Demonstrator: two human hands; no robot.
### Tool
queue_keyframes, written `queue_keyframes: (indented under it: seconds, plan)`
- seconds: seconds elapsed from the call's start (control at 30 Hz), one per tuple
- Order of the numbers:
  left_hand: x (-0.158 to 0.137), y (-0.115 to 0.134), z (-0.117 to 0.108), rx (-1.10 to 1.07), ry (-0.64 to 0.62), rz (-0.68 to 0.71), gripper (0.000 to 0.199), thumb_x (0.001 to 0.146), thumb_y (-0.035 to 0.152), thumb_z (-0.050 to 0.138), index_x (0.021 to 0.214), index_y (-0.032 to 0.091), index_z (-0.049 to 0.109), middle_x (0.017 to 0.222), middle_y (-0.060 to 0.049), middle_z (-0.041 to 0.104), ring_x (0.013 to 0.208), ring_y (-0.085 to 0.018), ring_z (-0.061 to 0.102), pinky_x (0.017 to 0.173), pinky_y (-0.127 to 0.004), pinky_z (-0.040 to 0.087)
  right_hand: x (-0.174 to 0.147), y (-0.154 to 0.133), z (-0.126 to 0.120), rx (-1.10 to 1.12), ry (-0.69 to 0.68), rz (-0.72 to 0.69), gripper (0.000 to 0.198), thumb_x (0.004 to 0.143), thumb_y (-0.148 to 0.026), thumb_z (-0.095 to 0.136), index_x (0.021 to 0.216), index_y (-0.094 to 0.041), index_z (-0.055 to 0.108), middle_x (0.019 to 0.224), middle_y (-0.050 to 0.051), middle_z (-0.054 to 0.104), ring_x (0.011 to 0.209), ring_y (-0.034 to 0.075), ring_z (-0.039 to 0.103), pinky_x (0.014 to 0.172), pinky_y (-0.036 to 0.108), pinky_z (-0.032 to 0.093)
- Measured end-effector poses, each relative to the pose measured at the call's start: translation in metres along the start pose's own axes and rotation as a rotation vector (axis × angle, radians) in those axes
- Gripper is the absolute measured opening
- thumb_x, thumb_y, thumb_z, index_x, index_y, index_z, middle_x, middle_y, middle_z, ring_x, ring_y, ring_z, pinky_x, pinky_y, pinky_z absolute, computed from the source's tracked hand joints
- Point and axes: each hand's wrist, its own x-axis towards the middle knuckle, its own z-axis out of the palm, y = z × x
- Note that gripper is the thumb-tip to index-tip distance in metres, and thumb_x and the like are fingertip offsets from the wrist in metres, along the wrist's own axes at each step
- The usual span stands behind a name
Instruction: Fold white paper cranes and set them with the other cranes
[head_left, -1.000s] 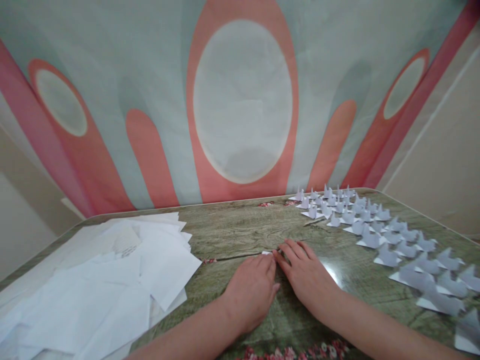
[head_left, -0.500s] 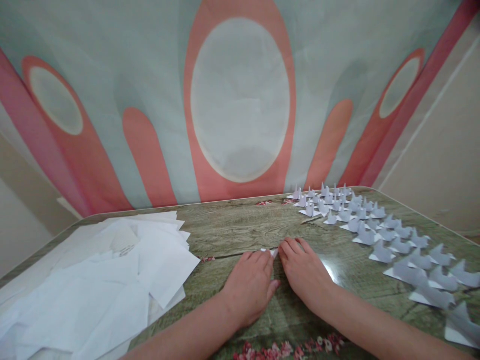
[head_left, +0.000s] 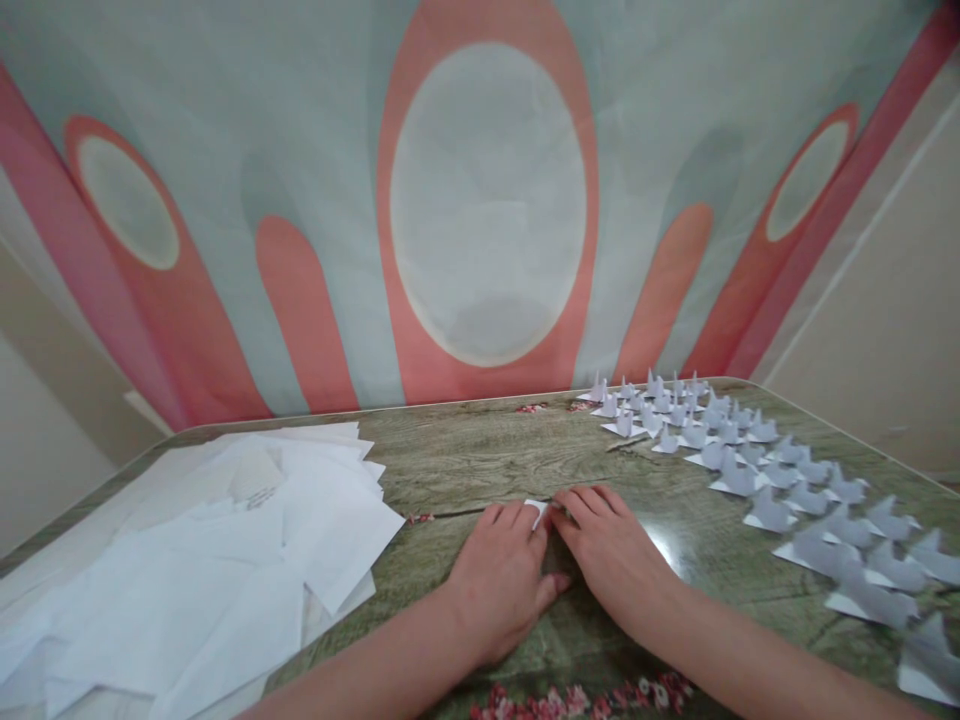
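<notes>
A small piece of folded white paper (head_left: 535, 511) lies on the table, mostly hidden under my fingers, so its shape cannot be made out. My left hand (head_left: 501, 575) is over it, fingers together and curled down, pressing it against the tabletop, thumb out to the right. From the other side my right hand (head_left: 604, 545) reaches in, its bent fingertips closed on the paper's right edge and touching the left fingers. To the right stand several folded white paper birds (head_left: 733, 474) in rows.
Loose white paper sheets (head_left: 202, 580) cover the table's left side in an overlapping pile. The wood-patterned table (head_left: 450, 450) has pink flower prints and a rounded far edge. Behind it hangs a grey-green and coral backdrop (head_left: 487, 200).
My right fingertips have come down and left onto the folded paper, closing the gap to my left hand. The view has shifted slightly. Birds and sheets stay put.
</notes>
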Motion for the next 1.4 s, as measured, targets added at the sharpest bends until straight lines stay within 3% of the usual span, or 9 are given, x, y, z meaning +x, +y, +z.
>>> queue_keyframes:
  seconds: [0.43, 0.7, 1.03, 1.2, 1.3, 1.37, 1.4]
  plan:
    - [-0.002, 0.002, -0.022, 0.102, -0.121, -0.048, 0.044, 0.079, 0.051, 0.053, 0.098, 0.013, 0.064, 0.097, -0.012, 0.062, 0.095, -0.027, 0.053, 0.086, -0.039, 0.039, 0.003, 0.000, 0.004, -0.025, 0.037, -0.078, 0.016, 0.081, -0.012, 0.056, 0.093, -0.013, 0.065, 0.101, 0.010, 0.059, 0.105, 0.026, 0.047, 0.090, 0.039, 0.034]
    - [-0.008, 0.003, -0.026, 0.211, -0.130, -0.075, 0.033, 0.079, 0.041, 0.057, 0.094, 0.013, 0.066, 0.101, -0.013, 0.061, 0.100, -0.029, 0.051, 0.088, -0.042, 0.039, 0.004, 0.001, 0.003, -0.021, 0.034, -0.067, 0.017, 0.081, -0.011, 0.056, 0.095, -0.013, 0.066, 0.101, 0.011, 0.060, 0.104, 0.026, 0.047, 0.087, 0.037, 0.034]
    - [-0.007, 0.000, -0.023, 0.109, -0.098, -0.127, 0.019, 0.081, 0.026, 0.053, 0.086, 0.013, 0.066, 0.094, -0.011, 0.062, 0.090, -0.026, 0.055, 0.083, -0.039, 0.044, -0.003, -0.016, 0.003, 0.054, 0.050, -0.043, 0.023, 0.082, -0.009, 0.054, 0.103, -0.016, 0.061, 0.094, 0.008, 0.060, 0.090, 0.022, 0.051, 0.076, 0.034, 0.037]
    - [0.001, -0.026, -0.022, -0.205, -0.045, -0.210, 0.020, 0.083, 0.023, 0.046, 0.075, 0.015, 0.063, 0.080, -0.007, 0.062, 0.077, -0.021, 0.059, 0.073, -0.034, 0.046, -0.002, -0.016, 0.007, 0.086, 0.053, -0.055, 0.025, 0.083, -0.011, 0.054, 0.106, -0.015, 0.061, 0.097, 0.009, 0.060, 0.091, 0.022, 0.051, 0.077, 0.034, 0.039]
    - [0.013, -0.050, -0.006, -0.657, -0.017, -0.347, 0.010, 0.077, 0.019, 0.051, 0.082, 0.015, 0.059, 0.077, -0.004, 0.062, 0.071, -0.016, 0.060, 0.062, -0.027, 0.047, -0.001, -0.012, 0.008, 0.146, 0.048, -0.078, 0.025, 0.084, -0.010, 0.051, 0.107, -0.014, 0.061, 0.099, 0.010, 0.059, 0.092, 0.022, 0.051, 0.079, 0.034, 0.040]
    - [0.020, -0.061, 0.006, -1.046, -0.049, -0.507, 0.019, 0.077, 0.020, 0.051, 0.094, 0.013, 0.054, 0.080, -0.005, 0.062, 0.067, -0.015, 0.061, 0.050, -0.022, 0.046, 0.000, -0.010, 0.007, 0.193, 0.034, -0.086, 0.027, 0.085, -0.009, 0.048, 0.108, -0.013, 0.060, 0.100, 0.010, 0.058, 0.092, 0.021, 0.050, 0.079, 0.034, 0.041]
    - [0.023, -0.065, 0.011, -1.088, -0.056, -0.516, 0.024, 0.076, 0.022, 0.052, 0.097, 0.012, 0.053, 0.080, -0.005, 0.062, 0.065, -0.014, 0.061, 0.048, -0.020, 0.045, 0.001, -0.009, 0.007, 0.212, 0.024, -0.088, 0.028, 0.084, -0.008, 0.047, 0.109, -0.013, 0.060, 0.100, 0.011, 0.058, 0.092, 0.021, 0.050, 0.080, 0.034, 0.041]
